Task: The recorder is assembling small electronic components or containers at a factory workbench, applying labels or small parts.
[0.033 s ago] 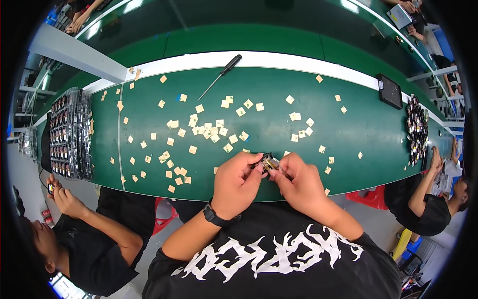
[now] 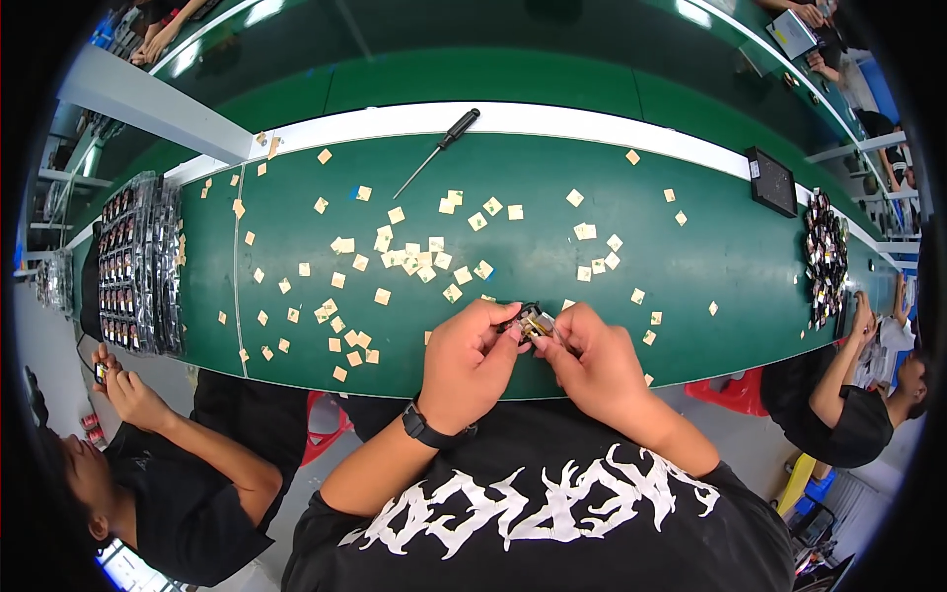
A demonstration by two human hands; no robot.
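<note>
Head view: your left hand [image 2: 466, 363] and right hand [image 2: 600, 361] are both pinching a small dark device [image 2: 534, 321], apparently mid-handling, the next move seemingly needing steady grip.

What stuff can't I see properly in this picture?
- Small dark part, head view: partly covered by the left hand and right hand.
- Marks on the paper squares, head view: too small.
- Object in left co-worker's hands, head view: too small.
- Right co-worker, head view: cut off by dark edge.
</note>
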